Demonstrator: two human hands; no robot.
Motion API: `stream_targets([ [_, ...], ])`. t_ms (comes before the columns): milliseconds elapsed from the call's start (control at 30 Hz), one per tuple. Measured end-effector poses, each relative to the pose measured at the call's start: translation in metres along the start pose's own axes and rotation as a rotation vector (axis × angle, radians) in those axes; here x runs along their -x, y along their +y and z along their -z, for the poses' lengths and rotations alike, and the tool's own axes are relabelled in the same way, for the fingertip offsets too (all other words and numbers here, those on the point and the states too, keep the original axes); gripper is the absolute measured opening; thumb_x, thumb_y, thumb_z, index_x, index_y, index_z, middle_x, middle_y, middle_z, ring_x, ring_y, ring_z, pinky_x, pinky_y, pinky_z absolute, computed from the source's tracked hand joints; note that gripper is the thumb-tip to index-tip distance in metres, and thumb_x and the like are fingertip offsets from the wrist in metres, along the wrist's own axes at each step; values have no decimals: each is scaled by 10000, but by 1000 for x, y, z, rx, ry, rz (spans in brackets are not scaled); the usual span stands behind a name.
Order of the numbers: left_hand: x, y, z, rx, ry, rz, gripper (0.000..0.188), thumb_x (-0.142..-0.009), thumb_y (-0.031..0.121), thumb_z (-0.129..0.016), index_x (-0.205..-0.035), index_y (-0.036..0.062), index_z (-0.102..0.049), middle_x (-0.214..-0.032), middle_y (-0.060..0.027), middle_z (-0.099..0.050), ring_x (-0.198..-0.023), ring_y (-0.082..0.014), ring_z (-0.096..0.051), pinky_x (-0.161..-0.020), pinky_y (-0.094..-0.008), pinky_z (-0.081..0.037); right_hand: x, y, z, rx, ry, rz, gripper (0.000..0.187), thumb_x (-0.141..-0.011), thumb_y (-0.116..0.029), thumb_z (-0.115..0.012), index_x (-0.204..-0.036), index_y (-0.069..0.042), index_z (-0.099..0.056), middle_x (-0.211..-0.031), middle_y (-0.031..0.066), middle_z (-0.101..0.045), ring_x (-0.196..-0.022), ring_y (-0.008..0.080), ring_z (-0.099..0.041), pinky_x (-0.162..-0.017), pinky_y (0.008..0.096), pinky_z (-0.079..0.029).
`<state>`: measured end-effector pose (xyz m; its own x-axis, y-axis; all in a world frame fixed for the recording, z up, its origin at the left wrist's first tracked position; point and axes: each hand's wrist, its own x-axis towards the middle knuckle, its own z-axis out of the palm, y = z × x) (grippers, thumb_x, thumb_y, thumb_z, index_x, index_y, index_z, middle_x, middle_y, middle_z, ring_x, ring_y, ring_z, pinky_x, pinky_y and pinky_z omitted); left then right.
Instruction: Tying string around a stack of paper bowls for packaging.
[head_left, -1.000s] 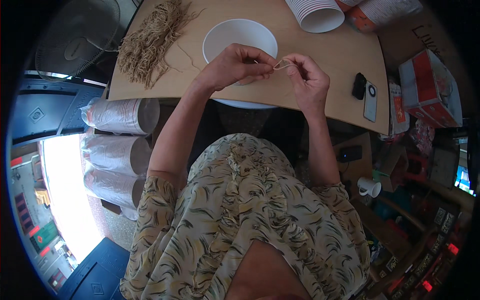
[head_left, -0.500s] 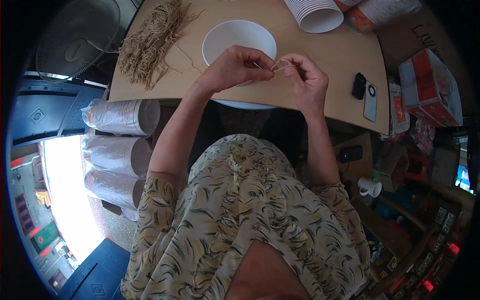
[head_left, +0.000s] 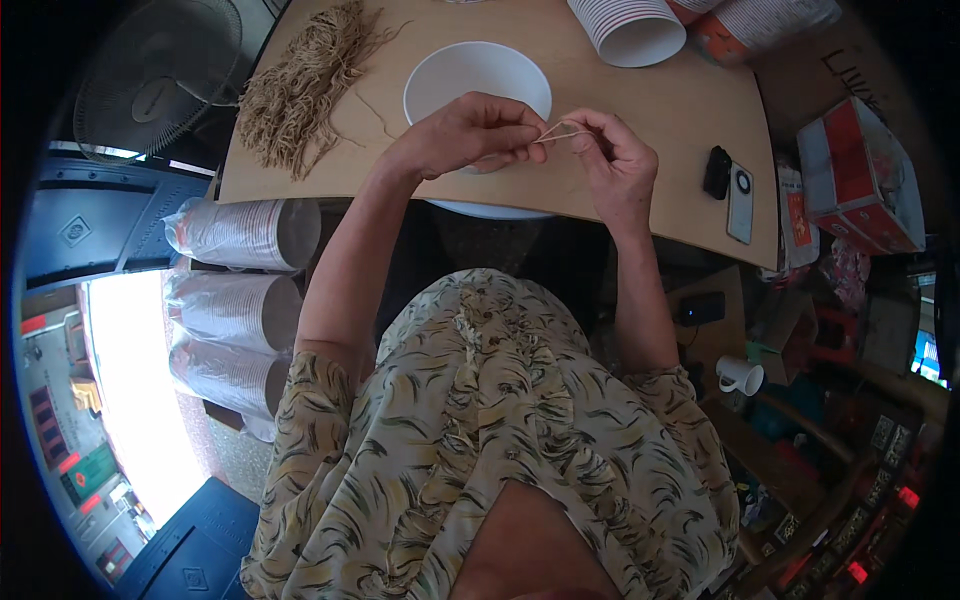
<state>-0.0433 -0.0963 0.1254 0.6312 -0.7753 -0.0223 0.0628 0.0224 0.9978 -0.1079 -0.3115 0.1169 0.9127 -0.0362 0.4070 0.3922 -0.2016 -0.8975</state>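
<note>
A thin light-coloured string stretches in a small loop between my two hands, above the near part of the table. My left hand pinches one side of it with thumb and fingers. The other side is pinched by my right hand, its thumb against the bent forefinger. Just behind my left hand is a round white bowl-like container, partly covered by that hand. A heap of tan strings lies on the table to the left, with a few loose ends trailing toward the container.
Stacked white paper tubs lie at the table's far right. A phone and a small black case rest near the right edge. Bagged tub stacks stand left of me, below a fan. A mug sits lower right.
My left hand has shifted slightly and its fingers have curled around the string's end. My right hand stays nearly in place, still pinching the string.
</note>
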Motion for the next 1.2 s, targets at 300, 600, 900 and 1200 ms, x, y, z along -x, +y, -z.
stream_targets([
  [300, 0, -1, 0, 32, 92, 29, 211, -936, 65, -694, -1138, 9, -708, -920, -38, -731, -809, -60, -646, -703, -204, -508, 0, 2, -9, 1, 29, -53, 95, -956, -53, -667, -1028, 3, -693, -840, -20, -650, -743, 40, -559, -676, 206, -470],
  [600, 1, 8, -16, -81, 287, -66, 268, -904, 63, -729, -1165, 8, -704, -944, -55, -747, -866, -75, -676, -764, -218, -537, 2, 5, -7, 13, -46, -162, 87, -945, -62, -675, -984, 15, -687, -795, -36, -630, -693, 27, -530, -624, 205, -449],
  [900, 3, 4, -16, -116, 304, -10, 202, -892, 59, -733, -1083, -7, -725, -913, -50, -742, -838, -74, -672, -731, -221, -538, 0, -4, -7, 69, -96, -211, 89, -930, -63, -690, -964, 19, -687, -742, -20, -626, -667, 34, -530, -615, 217, -453],
  [1200, 5, 4, -15, -187, 342, -28, 152, -915, 111, -725, -1034, 15, -722, -866, -6, -712, -802, -59, -634, -726, -222, -517, 2, 0, -8, 104, -127, -217, 84, -914, -53, -692, -949, 23, -681, -754, -8, -648, -695, 39, -561, -645, 225, -477],
])
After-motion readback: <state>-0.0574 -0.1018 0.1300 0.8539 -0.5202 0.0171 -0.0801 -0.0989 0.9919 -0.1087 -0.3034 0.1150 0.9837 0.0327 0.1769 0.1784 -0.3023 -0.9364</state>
